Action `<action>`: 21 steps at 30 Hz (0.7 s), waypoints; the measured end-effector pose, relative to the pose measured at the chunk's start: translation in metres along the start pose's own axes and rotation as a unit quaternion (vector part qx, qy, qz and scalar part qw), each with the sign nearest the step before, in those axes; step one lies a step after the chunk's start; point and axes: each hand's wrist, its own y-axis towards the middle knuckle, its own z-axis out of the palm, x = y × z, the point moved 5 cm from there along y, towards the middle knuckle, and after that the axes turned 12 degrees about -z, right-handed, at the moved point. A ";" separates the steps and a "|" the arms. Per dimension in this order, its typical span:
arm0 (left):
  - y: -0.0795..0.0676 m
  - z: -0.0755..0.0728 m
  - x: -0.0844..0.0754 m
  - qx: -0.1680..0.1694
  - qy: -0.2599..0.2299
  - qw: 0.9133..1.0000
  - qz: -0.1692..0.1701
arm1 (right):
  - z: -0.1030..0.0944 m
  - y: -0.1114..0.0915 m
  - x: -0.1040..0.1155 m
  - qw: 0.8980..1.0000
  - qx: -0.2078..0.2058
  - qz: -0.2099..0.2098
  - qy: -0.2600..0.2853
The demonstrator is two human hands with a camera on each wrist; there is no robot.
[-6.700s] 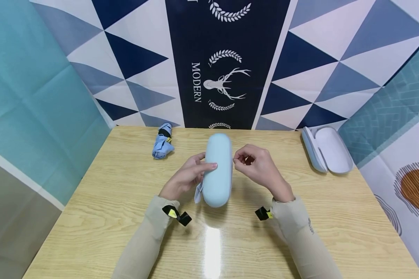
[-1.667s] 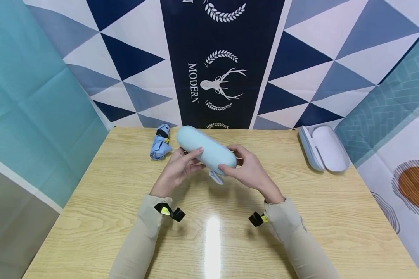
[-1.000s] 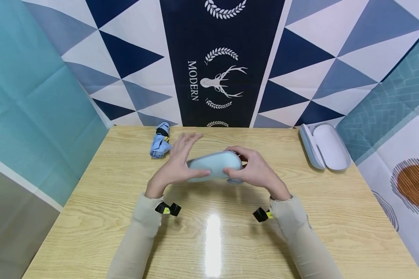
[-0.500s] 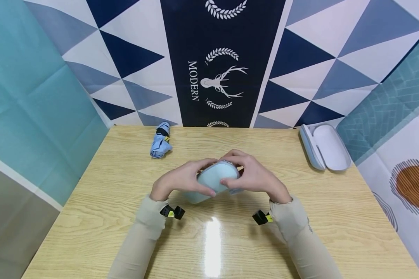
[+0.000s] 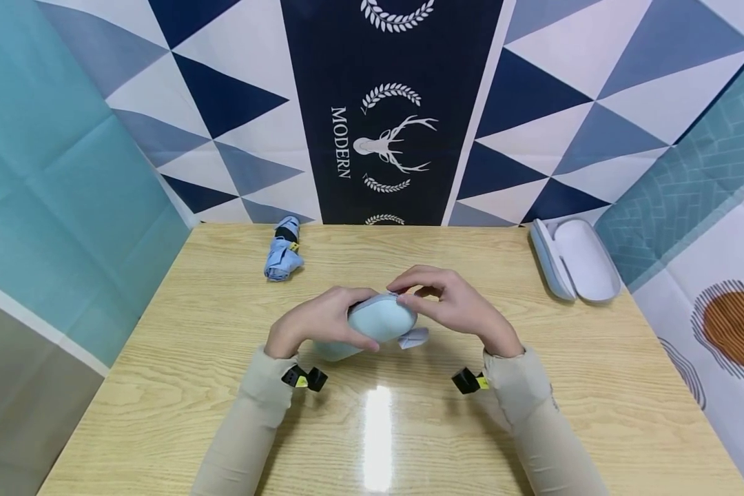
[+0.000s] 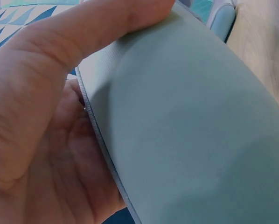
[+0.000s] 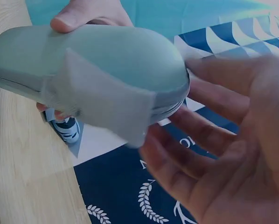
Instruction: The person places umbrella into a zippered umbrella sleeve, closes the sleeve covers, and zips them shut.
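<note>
A light blue oblong hard zip case is held above the table, lying slantwise with its far end towards the right hand. My left hand grips its body, thumb on the near side and fingers wrapped behind, mostly hidden. At the case's right end my right hand has thumb and fingertips on the zipped rim; in the right wrist view its fingers curl around that end. Whether they pinch a zip pull is hidden. A pale fabric tab hangs from the case, blurred in the right wrist view.
A rolled light blue cloth bundle with a black band lies at the table's back left. An opened hinged case, pale inside, sits at the back right. Patterned cloth hangs behind the wooden table.
The case has swung from upright through slanted positions. My left hand released and regripped it from above; over the last half second my right hand shifted from its side to the end rim.
</note>
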 end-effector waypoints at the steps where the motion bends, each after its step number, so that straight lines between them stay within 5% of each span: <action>1: 0.000 0.000 0.000 0.001 0.003 1.000 0.002 | -0.001 0.000 0.001 1.000 -0.008 -0.007 -0.001; 15: -0.003 0.001 0.001 0.018 0.022 0.999 -0.025 | -0.005 0.001 0.007 0.991 -0.021 -0.063 -0.114; 21: -0.004 -0.002 0.005 0.012 0.015 1.000 -0.025 | -0.008 0.000 0.007 0.991 -0.034 -0.059 -0.115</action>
